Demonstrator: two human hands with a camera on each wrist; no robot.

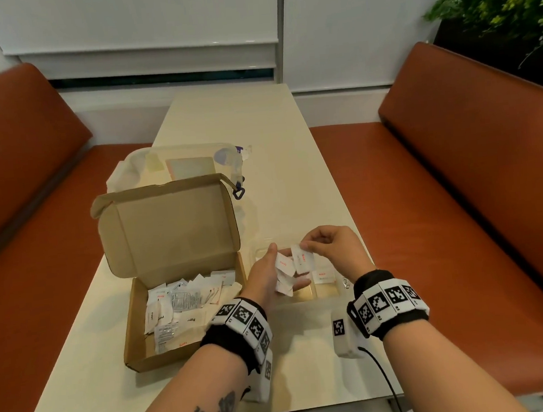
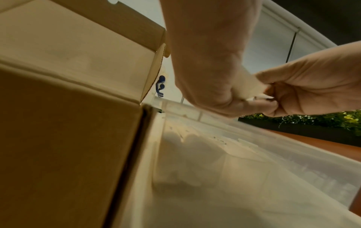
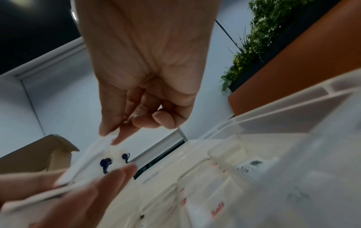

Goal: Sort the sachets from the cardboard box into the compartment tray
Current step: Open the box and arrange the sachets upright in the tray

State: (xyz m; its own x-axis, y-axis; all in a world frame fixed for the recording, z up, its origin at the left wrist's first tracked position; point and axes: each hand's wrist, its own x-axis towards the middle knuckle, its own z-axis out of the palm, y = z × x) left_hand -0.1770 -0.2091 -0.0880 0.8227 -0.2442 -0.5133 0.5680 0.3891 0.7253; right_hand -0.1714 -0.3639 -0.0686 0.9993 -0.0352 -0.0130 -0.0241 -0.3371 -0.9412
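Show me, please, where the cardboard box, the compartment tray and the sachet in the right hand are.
cardboard box [image 1: 174,220]: head view, inner face of the raised lid.
compartment tray [image 1: 344,292]: head view, clear near right rim.
sachet [image 1: 303,262]: head view, its middle, below the right hand's [image 1: 332,249] pinching fingertips.

Cream table [image 1: 258,135], centre of frame. On it: open cardboard box [image 1: 169,246] at left; clear compartment tray [image 1: 327,294] just right of it; translucent lidded container [image 1: 179,164] behind the box, upper centre-left.
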